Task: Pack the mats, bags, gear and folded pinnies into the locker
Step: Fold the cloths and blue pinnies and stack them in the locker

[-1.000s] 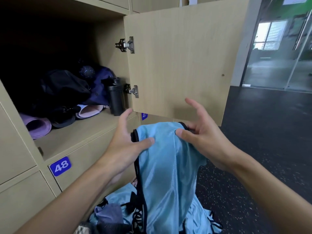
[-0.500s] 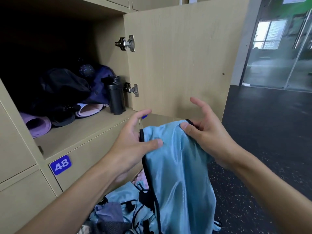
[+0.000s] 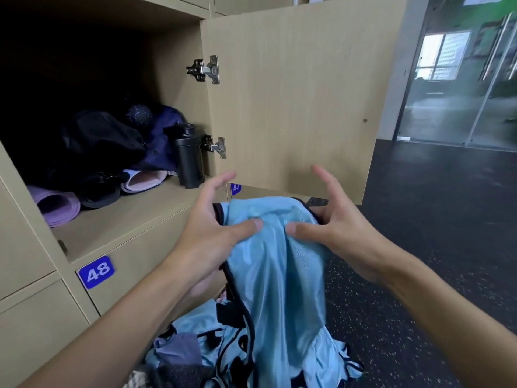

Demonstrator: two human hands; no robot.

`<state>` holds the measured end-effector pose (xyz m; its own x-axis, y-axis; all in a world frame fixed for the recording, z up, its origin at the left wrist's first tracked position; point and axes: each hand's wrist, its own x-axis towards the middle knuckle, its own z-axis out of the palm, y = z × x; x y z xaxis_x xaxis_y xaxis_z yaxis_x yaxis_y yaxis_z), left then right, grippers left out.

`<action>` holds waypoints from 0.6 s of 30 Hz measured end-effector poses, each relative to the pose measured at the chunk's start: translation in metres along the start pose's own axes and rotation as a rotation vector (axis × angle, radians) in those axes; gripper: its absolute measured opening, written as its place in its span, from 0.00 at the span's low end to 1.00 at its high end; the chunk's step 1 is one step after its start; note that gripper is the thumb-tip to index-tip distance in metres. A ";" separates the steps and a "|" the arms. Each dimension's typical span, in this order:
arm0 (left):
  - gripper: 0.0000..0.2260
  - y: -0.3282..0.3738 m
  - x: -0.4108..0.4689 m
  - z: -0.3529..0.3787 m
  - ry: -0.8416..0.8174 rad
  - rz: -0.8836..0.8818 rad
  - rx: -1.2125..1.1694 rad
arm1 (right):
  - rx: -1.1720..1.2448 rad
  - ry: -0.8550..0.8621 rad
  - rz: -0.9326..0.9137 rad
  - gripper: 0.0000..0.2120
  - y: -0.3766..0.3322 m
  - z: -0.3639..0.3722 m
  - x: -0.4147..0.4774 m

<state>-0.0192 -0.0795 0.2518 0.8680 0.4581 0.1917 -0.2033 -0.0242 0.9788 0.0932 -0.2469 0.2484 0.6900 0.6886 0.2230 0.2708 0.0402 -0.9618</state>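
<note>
Pinnie [image 3: 277, 264], light blue with black trim, hangs at centre frame, just below and in front of the open locker [image 3: 134, 219]. It looks bunched, not yet folded.

Left hand [image 3: 207, 233] grip: thumb pressed on the front of the cloth, pinching its top edge, index finger sticking up free. Right hand [image 3: 338, 231] grip: same pinch, upper fingers splayed clear.

Inside the locker, left of frame:
- rolled purple mat [image 3: 56, 205]
- black bag [image 3: 100, 135]
- navy bag [image 3: 162, 141]
- pale slides [image 3: 142, 180]
- black bottle [image 3: 188, 158], upright by the lower hinge

Mats, bags and gear look packed. No pinnie is visible inside.

Left to do: fold this one, then the loose heap of blue pinnies [image 3: 201, 331] at bottom frame. Judged past halfway.
</note>
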 end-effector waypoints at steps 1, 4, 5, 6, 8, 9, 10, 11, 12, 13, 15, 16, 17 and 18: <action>0.33 0.003 0.002 -0.003 0.028 0.012 -0.019 | -0.020 -0.004 0.013 0.48 0.001 0.000 0.000; 0.31 0.009 0.005 -0.008 0.033 0.017 -0.054 | 0.017 0.180 -0.041 0.45 0.006 -0.001 0.003; 0.30 0.009 0.006 -0.008 0.032 0.012 -0.056 | 0.072 0.253 -0.064 0.44 0.008 -0.002 0.004; 0.30 0.009 0.006 -0.008 0.037 0.008 -0.060 | 0.133 0.293 -0.066 0.46 0.010 -0.003 0.005; 0.30 0.009 0.005 -0.008 0.064 0.000 -0.082 | 0.216 0.230 0.003 0.54 0.013 0.000 0.002; 0.30 0.009 0.006 -0.007 0.076 0.001 -0.090 | 0.209 0.156 0.042 0.57 0.015 0.004 0.000; 0.30 0.009 0.006 -0.007 0.087 0.004 -0.099 | 0.170 0.095 0.066 0.58 0.017 0.008 -0.003; 0.30 0.010 0.006 -0.007 0.099 0.009 -0.109 | 0.125 0.068 0.073 0.57 0.019 0.012 -0.005; 0.30 0.011 0.007 -0.008 0.115 0.016 -0.120 | 0.095 0.089 0.057 0.55 0.020 0.016 -0.006; 0.29 0.012 0.008 -0.008 0.134 0.025 -0.131 | 0.077 0.148 0.023 0.52 0.021 0.019 -0.005; 0.29 0.014 0.009 -0.010 0.167 0.032 -0.154 | 0.057 0.317 -0.055 0.47 0.022 0.020 -0.003; 0.30 0.015 0.010 -0.010 0.179 0.024 -0.166 | 0.059 0.385 -0.079 0.46 0.022 0.019 -0.003; 0.29 0.016 0.010 -0.011 0.190 0.011 -0.180 | 0.078 0.406 -0.090 0.46 0.022 0.019 -0.004; 0.29 0.016 0.010 -0.011 0.200 -0.004 -0.193 | 0.109 0.373 -0.096 0.48 0.023 0.021 -0.006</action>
<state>-0.0192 -0.0656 0.2684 0.7662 0.6245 0.1512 -0.2993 0.1387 0.9440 0.0809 -0.2353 0.2219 0.8670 0.3685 0.3354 0.2865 0.1819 -0.9406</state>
